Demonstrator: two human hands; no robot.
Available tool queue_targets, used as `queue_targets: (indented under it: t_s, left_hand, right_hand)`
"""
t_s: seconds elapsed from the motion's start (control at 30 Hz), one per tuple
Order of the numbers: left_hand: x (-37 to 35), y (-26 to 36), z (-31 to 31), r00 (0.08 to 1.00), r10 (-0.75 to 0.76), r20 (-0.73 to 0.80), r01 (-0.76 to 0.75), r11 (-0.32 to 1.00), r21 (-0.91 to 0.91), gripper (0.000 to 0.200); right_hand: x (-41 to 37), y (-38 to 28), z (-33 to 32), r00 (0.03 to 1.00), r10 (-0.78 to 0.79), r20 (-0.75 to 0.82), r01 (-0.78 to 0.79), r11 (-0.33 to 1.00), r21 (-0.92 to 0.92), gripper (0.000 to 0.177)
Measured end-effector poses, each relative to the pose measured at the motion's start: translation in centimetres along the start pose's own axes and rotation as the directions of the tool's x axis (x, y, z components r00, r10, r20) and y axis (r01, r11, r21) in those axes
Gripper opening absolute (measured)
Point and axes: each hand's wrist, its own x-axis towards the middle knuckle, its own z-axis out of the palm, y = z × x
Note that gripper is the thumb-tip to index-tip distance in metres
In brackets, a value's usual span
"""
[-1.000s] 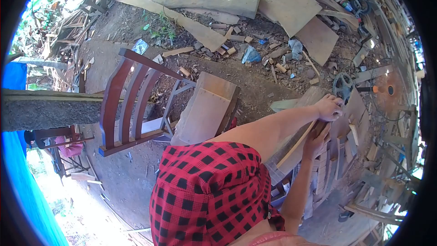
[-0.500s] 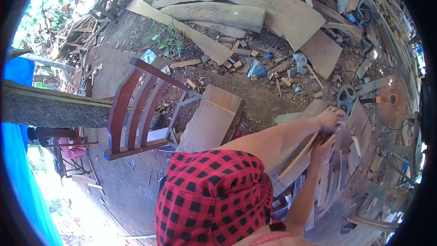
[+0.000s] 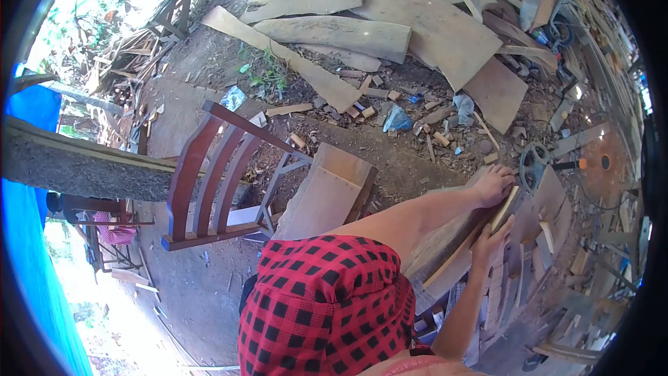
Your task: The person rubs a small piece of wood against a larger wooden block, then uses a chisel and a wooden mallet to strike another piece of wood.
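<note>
A pale-edged wooden strip (image 3: 505,209) lies slanted along a thick wooden plank on the right side of the head view. My left hand (image 3: 495,185) is closed over the strip's far end, fingers bent downward. Lower down, my right hand (image 3: 490,241) grips the near end from the side, its thumb along the wood. Under my left forearm runs the rough plank (image 3: 435,244). Beside my right hand are several curved dark wooden slats (image 3: 515,264). What lies beneath my left palm is hidden.
A brown slatted chair back (image 3: 219,174) stands left of a wooden board (image 3: 323,191). Large planks (image 3: 390,21) lie on the ground ahead, with offcuts and plastic scraps nearby. A spoked wheel (image 3: 536,163) and an orange disc (image 3: 602,161) are at the right.
Both hands have shifted slightly along the wood, the left a little toward me and the right downward. More of the strip between them now shows. The camera view has tilted a bit.
</note>
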Motion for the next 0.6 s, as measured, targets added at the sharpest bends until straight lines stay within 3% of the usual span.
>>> queue_targets:
  t_s: [0.1,0.23,0.43,0.57,0.6]
  left_hand:
    - [-0.3,0.5,0.3,0.996,0.005,-0.087,-0.005,1.000,-0.001,0.021]
    - [-0.3,0.5,0.5,0.996,-0.009,-0.093,0.009,1.000,-0.005,0.019]
    - [-0.3,0.9,0.2,0.997,0.010,-0.076,-0.007,0.999,0.034,0.017]
    - [-0.3,0.7,0.7,0.996,-0.007,-0.085,0.013,0.998,0.069,0.017]
    - [-0.4,0.5,0.9,0.996,-0.001,-0.093,0.009,0.997,0.081,0.016]
  right_hand:
    - [0.4,-0.1,0.1,1.000,-0.010,-0.009,0.010,1.000,0.022,0.070]
    - [0.3,-1.3,-1.0,0.993,0.090,0.071,-0.091,0.996,0.023,0.071]
    - [-0.5,-0.9,-1.1,0.993,0.069,0.095,-0.067,0.998,-0.021,0.071]
    - [-5.0,-1.4,-2.4,0.997,-0.019,0.070,0.018,1.000,0.007,0.071]
    - [-6.7,-2.4,-3.6,0.986,0.063,0.151,-0.068,0.997,0.027,0.071]
